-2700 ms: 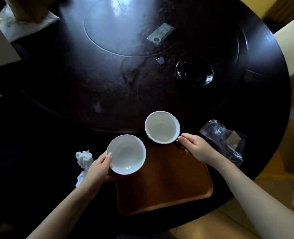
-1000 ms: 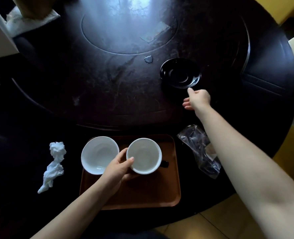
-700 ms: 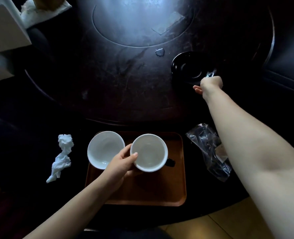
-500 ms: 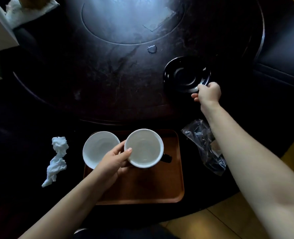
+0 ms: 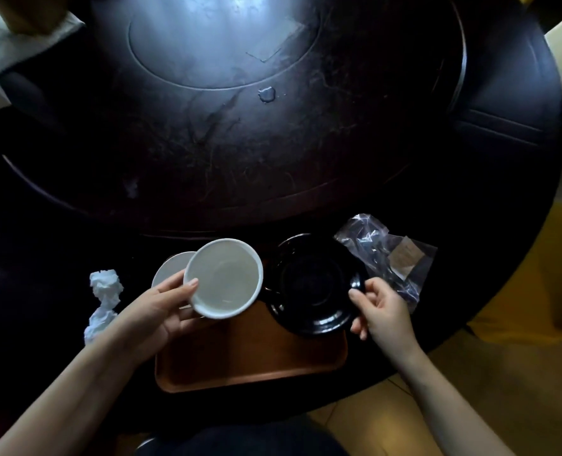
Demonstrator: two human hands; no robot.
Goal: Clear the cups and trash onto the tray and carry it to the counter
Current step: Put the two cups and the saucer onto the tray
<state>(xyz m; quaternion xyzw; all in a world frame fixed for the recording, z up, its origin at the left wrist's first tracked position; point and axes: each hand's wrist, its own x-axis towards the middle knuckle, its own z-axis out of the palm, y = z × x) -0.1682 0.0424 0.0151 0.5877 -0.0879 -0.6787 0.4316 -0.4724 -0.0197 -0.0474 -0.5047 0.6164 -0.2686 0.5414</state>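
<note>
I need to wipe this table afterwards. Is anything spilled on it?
Yes: a small puddle of clear liquid sits on the dark table, just outside the central ring. A faint pale smudge shows further left.

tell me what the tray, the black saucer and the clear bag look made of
Tray: probably wood or wood-look laminate, matt brown with a low raised rim.
Black saucer: likely glazed ceramic, though glass is possible; sharp glossy highlights along its rim.
Clear bag: thin plastic film, see-through, crinkled, with bright glints.
</note>
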